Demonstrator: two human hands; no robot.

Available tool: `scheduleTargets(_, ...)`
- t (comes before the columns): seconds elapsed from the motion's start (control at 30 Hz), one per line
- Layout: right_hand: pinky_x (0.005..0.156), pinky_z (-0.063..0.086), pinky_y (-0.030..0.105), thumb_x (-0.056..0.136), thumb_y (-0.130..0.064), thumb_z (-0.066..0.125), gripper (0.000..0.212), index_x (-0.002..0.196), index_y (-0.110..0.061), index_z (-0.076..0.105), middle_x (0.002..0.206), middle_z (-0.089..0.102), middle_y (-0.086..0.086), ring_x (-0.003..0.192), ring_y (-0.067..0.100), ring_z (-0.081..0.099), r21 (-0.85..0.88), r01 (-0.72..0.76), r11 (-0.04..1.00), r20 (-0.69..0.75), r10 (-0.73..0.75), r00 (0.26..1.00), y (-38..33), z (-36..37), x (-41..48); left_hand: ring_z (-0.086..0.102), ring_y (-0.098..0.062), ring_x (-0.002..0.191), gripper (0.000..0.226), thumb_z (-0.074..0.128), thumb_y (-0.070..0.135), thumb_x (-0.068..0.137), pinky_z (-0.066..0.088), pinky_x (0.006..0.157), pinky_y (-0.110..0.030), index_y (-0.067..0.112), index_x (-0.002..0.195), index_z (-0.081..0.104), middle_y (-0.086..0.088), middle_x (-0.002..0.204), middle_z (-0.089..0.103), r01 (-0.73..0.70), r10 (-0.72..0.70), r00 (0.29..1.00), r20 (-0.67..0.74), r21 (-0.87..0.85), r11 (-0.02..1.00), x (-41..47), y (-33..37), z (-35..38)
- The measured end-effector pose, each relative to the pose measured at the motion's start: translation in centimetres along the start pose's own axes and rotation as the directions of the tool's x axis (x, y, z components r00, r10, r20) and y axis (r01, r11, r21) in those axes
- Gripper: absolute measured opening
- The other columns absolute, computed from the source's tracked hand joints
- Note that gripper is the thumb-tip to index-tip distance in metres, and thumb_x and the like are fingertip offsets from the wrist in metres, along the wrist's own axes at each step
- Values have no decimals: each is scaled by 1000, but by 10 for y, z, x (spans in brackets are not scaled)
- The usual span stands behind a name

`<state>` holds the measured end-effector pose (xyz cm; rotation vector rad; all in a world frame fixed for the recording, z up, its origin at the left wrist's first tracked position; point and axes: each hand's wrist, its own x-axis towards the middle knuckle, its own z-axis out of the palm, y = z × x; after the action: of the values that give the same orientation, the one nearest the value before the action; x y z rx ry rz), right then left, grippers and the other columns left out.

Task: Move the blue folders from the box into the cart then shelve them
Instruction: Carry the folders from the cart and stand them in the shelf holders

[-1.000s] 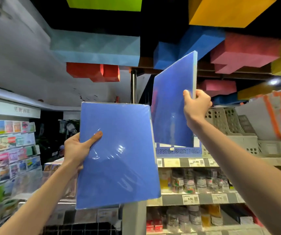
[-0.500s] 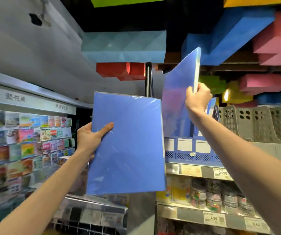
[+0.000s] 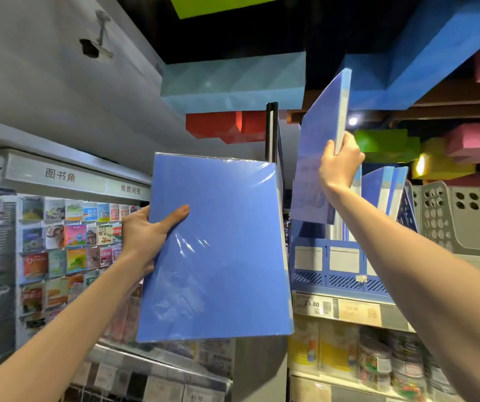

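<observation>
Above the rack (image 3: 340,274), tilted folder (image 3: 318,146)

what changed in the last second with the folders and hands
The right hand keeps gripping the single blue folder, which now seems to lean further, top to the right, above the blue file tray. The view swung, bringing shelved folders into sight beside it. The left hand still holds the wrapped folder pack up. Nothing let go.

Single view: head-worn wide-angle camera, facing forward and tilted up, close behind both raised forearms. Left hand (image 3: 146,236) sits mid-frame; right hand (image 3: 339,166) higher, to its right. Shelf (image 3: 349,311) just beyond the hands, ceiling blocks (image 3: 233,82) above them.
</observation>
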<state>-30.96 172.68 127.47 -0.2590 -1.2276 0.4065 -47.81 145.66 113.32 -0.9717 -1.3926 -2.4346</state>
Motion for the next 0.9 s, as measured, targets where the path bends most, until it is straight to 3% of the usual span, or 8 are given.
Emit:
scheduleTargets(0.13, 72, 39, 16, 100, -13, 52, 27, 122, 1, 59, 115, 67, 19, 103, 30, 64, -41, 33, 999, 29, -32, 999, 6, 9, 7, 75, -20, 74, 32, 89, 23, 72, 60, 64, -33, 13, 99, 75, -4, 93, 79, 6, -6, 1000, 2, -6, 1000, 2, -1, 2)
scheduleTargets(0.27, 69, 37, 27, 100, -14, 49, 26, 116, 4, 60, 109, 66, 23, 99, 35, 60, -106, 57, 993, -41, -62, 997, 10, 2, 18, 75, -17, 69, 27, 88, 23, 73, 59, 57, -29, 15, 94, 74, -2, 90, 79, -6, 6, 1000, 0, 11, 1000, 4, 0, 4)
scheduleTargets(0.33, 76, 42, 37, 99, -14, 50, 24, 112, 3, 61, 106, 67, 23, 97, 37, 61, -135, 91, 987, -69, -100, 993, 6, -7, 28, 74, -16, 68, 27, 88, 23, 74, 59, 55, -27, 14, 95, 74, -2, 90, 79, -9, 9, 1000, 8, 16, 1000, 5, 2, 7)
scheduleTargets(0.43, 82, 49, 39, 98, -15, 52, 24, 114, 1, 62, 110, 68, 21, 100, 35, 63, -132, 98, 986, -71, -108, 992, 0, -16, 37, 74, -13, 64, 26, 87, 22, 75, 58, 52, -24, 12, 95, 73, -2, 89, 78, -13, 12, 1000, 18, 13, 1000, 3, 3, 12)
scheduleTargets(0.57, 76, 39, 31, 99, -14, 51, 25, 115, 3, 61, 110, 66, 24, 103, 38, 59, -141, 50, 989, -8, -52, 999, 15, -13, 24, 74, -16, 66, 34, 87, 22, 75, 58, 53, -27, 7, 103, 73, -6, 93, 78, -10, 10, 1000, 26, 7, 1000, 0, 1, 18)
scheduleTargets(0.67, 66, 24, 18, 100, -11, 48, 25, 114, 5, 61, 109, 65, 25, 101, 38, 56, -123, 9, 992, 17, -7, 1000, 34, -2, 8, 76, -25, 77, 35, 88, 24, 74, 62, 64, -36, 8, 102, 74, -6, 94, 78, -12, 11, 1000, 28, 16, 1000, 4, -3, 20)
scheduleTargets(0.83, 71, 33, 18, 101, -12, 49, 28, 123, 0, 61, 114, 66, 20, 104, 35, 60, -101, -51, 994, 16, 53, 998, 49, 22, -1, 76, -27, 80, 35, 90, 24, 71, 61, 68, -38, 10, 100, 75, -5, 93, 79, 2, -3, 1000, 27, 15, 1000, 11, -6, 23)
scheduleTargets(0.9, 68, 32, 13, 101, -11, 49, 28, 125, 0, 60, 115, 66, 18, 105, 32, 61, -79, -72, 994, 26, 74, 997, 51, 30, -2, 76, -28, 80, 35, 89, 23, 72, 62, 70, -41, 9, 101, 75, -6, 94, 79, 10, -10, 1000, 27, 5, 1000, 13, -8, 23)
